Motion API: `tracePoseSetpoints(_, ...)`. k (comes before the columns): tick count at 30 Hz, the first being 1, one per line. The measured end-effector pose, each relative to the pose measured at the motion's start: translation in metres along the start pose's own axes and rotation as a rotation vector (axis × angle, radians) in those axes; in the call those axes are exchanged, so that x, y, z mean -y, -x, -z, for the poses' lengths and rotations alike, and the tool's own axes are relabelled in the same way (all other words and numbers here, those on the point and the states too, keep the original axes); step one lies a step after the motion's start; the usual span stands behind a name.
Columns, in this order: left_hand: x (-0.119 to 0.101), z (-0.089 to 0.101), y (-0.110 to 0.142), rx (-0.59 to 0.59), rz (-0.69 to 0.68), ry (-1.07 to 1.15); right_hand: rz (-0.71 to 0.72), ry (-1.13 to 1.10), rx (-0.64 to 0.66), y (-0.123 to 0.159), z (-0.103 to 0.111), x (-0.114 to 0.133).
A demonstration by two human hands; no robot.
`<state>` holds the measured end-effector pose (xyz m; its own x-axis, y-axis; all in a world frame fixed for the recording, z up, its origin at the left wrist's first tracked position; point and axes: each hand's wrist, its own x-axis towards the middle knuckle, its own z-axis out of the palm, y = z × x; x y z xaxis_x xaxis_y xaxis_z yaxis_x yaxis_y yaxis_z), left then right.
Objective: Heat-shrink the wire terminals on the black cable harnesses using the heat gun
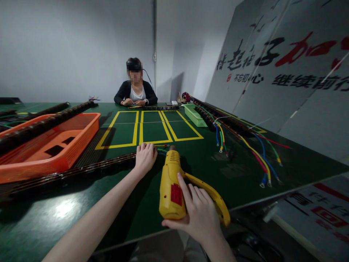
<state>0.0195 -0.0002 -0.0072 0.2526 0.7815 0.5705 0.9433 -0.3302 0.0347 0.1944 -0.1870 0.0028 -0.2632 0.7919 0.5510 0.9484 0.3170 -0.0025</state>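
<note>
The yellow heat gun (172,187) lies near the front edge of the green desk (240,178), nozzle pointing away from me toward the wire ends by my left hand (145,157). My right hand (198,214) is wrapped over its rear grip, fingers (184,187) clenched on the body beside the red switch. I judge it a rigid plastic shell, fairly light but nose-heavy, with a smooth casing that could slip; the looped handle at the back is the sound place to hold, well clear of the metal nozzle. My left hand rests knuckles-up on the near end of a long dark cable track (81,171); its fingers curl down on it, though I cannot tell whether they pinch anything.

The orange mesh basket (79,140) to the left has another dark track lying across its top, and I see nothing else inside. The light green tray (194,115) further back looks shallow; its contents I cannot make out. Coloured wires (261,160) with ring terminals trail across the desk on the right. A person (135,91) sits at the far side, hands on the desk.
</note>
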Motion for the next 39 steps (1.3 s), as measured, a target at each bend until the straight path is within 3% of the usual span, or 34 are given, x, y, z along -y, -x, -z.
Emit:
tracePoseSetpoints(10,0.008,-0.003,-0.001,-0.007,0.007,0.138,0.051,-0.138,0.119,-0.014,-0.002,0.022)
tracePoseSetpoints(15,0.010,-0.004,-0.002,-0.003,0.000,0.145,0.051,-0.154,0.109,-0.014,-0.002,0.022)
tracePoseSetpoints(39,0.010,0.002,0.001,-0.039,0.010,0.200,-0.013,-0.022,0.053,0.004,0.004,-0.023)
